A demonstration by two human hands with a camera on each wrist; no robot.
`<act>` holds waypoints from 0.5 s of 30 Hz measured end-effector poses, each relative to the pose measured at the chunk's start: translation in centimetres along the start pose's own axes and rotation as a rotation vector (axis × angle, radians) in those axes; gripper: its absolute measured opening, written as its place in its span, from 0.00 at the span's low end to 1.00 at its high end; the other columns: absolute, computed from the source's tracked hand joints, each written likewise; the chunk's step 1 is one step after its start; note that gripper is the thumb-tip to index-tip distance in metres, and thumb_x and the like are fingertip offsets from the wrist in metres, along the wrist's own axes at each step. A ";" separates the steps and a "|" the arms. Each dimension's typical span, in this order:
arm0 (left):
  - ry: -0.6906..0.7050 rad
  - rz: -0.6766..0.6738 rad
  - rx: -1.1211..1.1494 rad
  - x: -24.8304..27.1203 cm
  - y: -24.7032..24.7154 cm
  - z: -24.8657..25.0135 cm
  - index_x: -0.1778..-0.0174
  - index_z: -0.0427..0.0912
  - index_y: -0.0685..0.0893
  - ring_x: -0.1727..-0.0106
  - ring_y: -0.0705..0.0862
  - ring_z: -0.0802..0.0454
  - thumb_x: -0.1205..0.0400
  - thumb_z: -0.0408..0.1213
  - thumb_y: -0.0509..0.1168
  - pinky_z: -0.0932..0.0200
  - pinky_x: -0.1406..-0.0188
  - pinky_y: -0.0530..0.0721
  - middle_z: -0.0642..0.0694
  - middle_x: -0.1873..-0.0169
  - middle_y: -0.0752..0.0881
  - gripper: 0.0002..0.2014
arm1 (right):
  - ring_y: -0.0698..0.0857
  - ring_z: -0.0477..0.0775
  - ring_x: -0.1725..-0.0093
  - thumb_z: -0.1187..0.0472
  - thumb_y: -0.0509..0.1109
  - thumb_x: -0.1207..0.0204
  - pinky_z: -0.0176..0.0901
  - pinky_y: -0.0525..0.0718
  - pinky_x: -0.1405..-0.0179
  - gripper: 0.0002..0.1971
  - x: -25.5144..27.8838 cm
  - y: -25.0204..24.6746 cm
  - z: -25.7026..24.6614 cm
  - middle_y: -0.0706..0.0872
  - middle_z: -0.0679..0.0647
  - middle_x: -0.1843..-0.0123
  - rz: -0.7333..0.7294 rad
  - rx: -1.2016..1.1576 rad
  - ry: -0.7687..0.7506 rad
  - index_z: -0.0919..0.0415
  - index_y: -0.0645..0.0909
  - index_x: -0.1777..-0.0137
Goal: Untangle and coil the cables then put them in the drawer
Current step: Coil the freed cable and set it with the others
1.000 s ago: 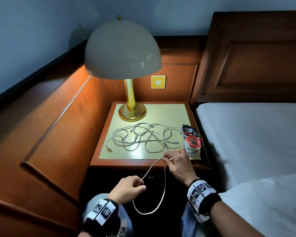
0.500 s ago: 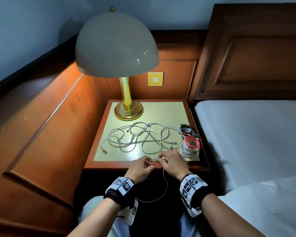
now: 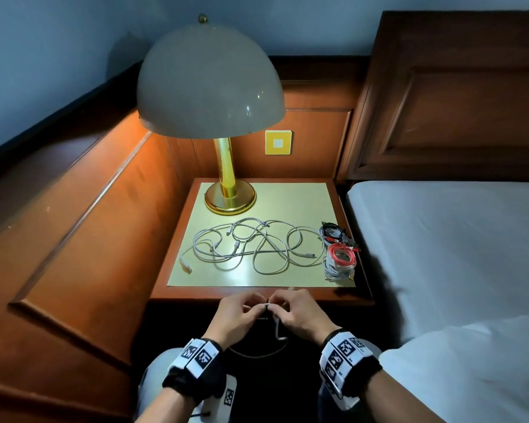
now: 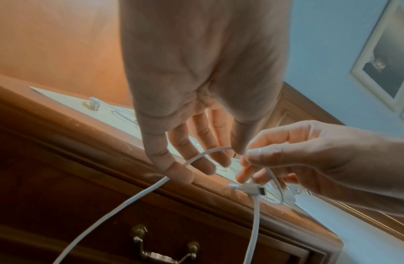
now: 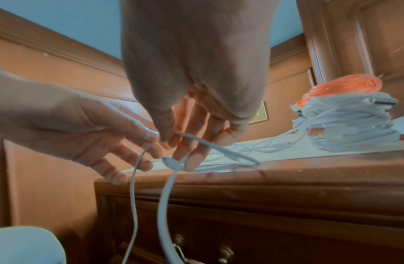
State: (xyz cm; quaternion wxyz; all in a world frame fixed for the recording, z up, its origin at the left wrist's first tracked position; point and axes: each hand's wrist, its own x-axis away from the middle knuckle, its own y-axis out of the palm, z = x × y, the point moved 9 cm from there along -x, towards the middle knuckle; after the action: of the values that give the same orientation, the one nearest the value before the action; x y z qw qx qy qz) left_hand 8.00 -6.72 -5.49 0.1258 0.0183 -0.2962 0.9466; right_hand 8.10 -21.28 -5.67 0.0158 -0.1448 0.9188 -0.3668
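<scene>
My left hand [image 3: 258, 307] and right hand [image 3: 276, 305] meet just in front of the nightstand's front edge, and each pinches the same white cable [image 3: 277, 330]. A loop of it hangs below them. In the left wrist view my left hand [image 4: 228, 153] pinches the cable [image 4: 128, 201] with its other fingers spread, and a white connector [image 4: 253, 189] hangs by the right hand. In the right wrist view my right hand [image 5: 171, 141] pinches the cable [image 5: 165, 205]. A tangle of white cables [image 3: 251, 248] lies on the nightstand top [image 3: 287, 206]. The drawer [image 4: 196, 232] under it is closed.
A brass lamp [image 3: 229, 199] stands at the back left of the nightstand. Coiled red and white cables [image 3: 339, 261] and a black bundle [image 3: 333, 233] sit at its right edge. The bed [image 3: 455, 254] lies to the right, wood panelling [image 3: 89, 239] to the left.
My left hand rose from my lap to meet the right hand at the nightstand's front edge. The hanging loop between them has become shorter.
</scene>
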 end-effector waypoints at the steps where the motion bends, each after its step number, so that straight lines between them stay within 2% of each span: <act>1: 0.015 0.007 0.020 0.6 -0.5 0.1 0.54 0.50 0.92 0.54 0.89 0.66 0.18 0.39 0.73 0.72 0.51 0.82 0.58 0.59 0.92 0.02 | 0.86 0.43 0.61 0.51 0.73 0.21 0.38 0.84 0.52 0.07 0.4 0.1 -0.6 0.91 0.48 0.59 -0.006 -0.047 -0.014 0.53 0.90 0.52; 3: 0.032 0.029 0.043 1.6 -1.6 0.3 0.55 0.51 0.92 0.56 0.89 0.62 0.19 0.39 0.74 0.70 0.52 0.84 0.58 0.60 0.92 0.03 | 0.83 0.36 0.65 0.57 0.75 0.22 0.28 0.77 0.58 0.03 1.2 -0.2 -1.6 0.90 0.44 0.61 0.001 -0.121 -0.041 0.55 0.90 0.53; 4: 0.034 0.051 0.057 2.0 -2.3 0.2 0.56 0.52 0.92 0.58 0.89 0.61 0.19 0.39 0.75 0.70 0.54 0.83 0.58 0.60 0.92 0.03 | 0.82 0.35 0.65 0.59 0.76 0.23 0.27 0.76 0.59 0.02 1.6 -0.5 -1.9 0.89 0.44 0.61 0.004 -0.154 -0.050 0.54 0.89 0.53; 6: 0.027 0.092 0.104 2.8 -3.7 0.0 0.57 0.52 0.92 0.61 0.88 0.61 0.20 0.37 0.75 0.70 0.58 0.82 0.56 0.62 0.92 0.04 | 0.81 0.37 0.66 0.59 0.77 0.26 0.36 0.80 0.61 0.02 2.3 -1.1 -2.0 0.90 0.49 0.62 -0.004 -0.221 -0.041 0.52 0.89 0.55; 8: 0.006 0.098 0.154 3.5 -4.7 -0.3 0.58 0.51 0.92 0.61 0.87 0.60 0.19 0.36 0.74 0.67 0.58 0.83 0.53 0.62 0.92 0.05 | 0.84 0.41 0.64 0.55 0.77 0.26 0.45 0.85 0.56 0.02 2.9 -1.7 -1.6 0.91 0.50 0.61 -0.024 -0.251 -0.015 0.52 0.89 0.56; 11: -0.003 0.047 0.144 4.2 -4.8 -0.4 0.57 0.53 0.91 0.59 0.88 0.58 0.18 0.38 0.73 0.64 0.57 0.85 0.51 0.60 0.91 0.05 | 0.87 0.42 0.60 0.56 0.75 0.22 0.47 0.86 0.51 0.05 3.6 -2.5 -1.5 0.92 0.47 0.62 -0.013 -0.280 -0.008 0.54 0.89 0.58; 15: 0.076 -0.012 0.088 5.0 -3.4 1.5 0.50 0.57 0.90 0.57 0.90 0.58 0.17 0.42 0.72 0.60 0.56 0.89 0.54 0.57 0.91 0.04 | 0.86 0.46 0.63 0.54 0.76 0.21 0.44 0.84 0.57 0.05 4.4 -2.7 -3.0 0.90 0.49 0.64 0.026 -0.423 -0.042 0.54 0.90 0.54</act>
State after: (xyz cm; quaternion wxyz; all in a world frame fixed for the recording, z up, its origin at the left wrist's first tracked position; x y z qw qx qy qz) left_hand 3.95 -3.73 -1.83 0.1415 -0.0104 -0.2491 0.9580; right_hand 4.16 -22.37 -1.27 0.0087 -0.1407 0.9766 -0.1623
